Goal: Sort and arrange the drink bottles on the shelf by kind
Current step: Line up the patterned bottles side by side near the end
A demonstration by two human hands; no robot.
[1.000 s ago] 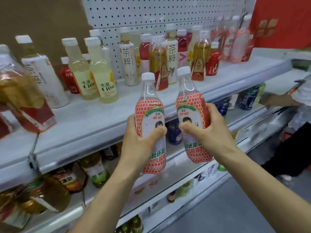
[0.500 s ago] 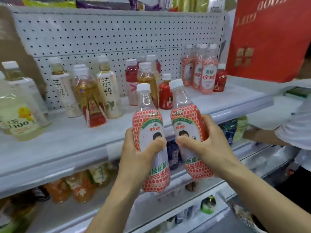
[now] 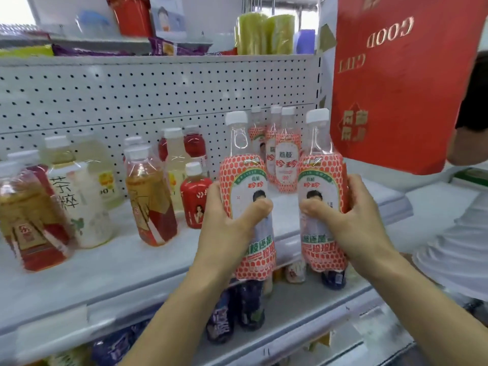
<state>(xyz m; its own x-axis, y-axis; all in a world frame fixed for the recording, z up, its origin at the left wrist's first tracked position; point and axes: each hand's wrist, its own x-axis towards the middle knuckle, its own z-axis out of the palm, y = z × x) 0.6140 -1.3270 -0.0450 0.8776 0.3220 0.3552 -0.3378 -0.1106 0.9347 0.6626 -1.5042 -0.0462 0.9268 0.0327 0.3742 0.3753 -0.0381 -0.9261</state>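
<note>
My left hand [image 3: 227, 220] grips one upright lychee bottle [image 3: 247, 178] with a red-dotted label and white cap. A second bottle of the same kind [image 3: 320, 175] stands upright in my right hand [image 3: 351, 217]. Both are held in front of the white shelf [image 3: 126, 262], just before a group of three matching lychee bottles [image 3: 285, 159] standing at the shelf's right end. Left of them stand a small red bottle [image 3: 194, 202], an amber tea bottle [image 3: 150, 202], a white-labelled tea bottle [image 3: 79, 204] and pale yellow bottles [image 3: 103, 165].
A big red gift box [image 3: 396, 83] rises right of the shelf. Another person in a white shirt [image 3: 454, 249] stands at the far right. The lower shelf [image 3: 290, 310] holds dark purple bottles [image 3: 237, 307]. Packets lie on the top shelf [image 3: 158, 48] above the pegboard [image 3: 158, 101].
My view has swung right and up along the shelf. Both hands have carried their bottles rightward and higher, close to the matching lychee bottles, and the two bottles are now farther apart.
</note>
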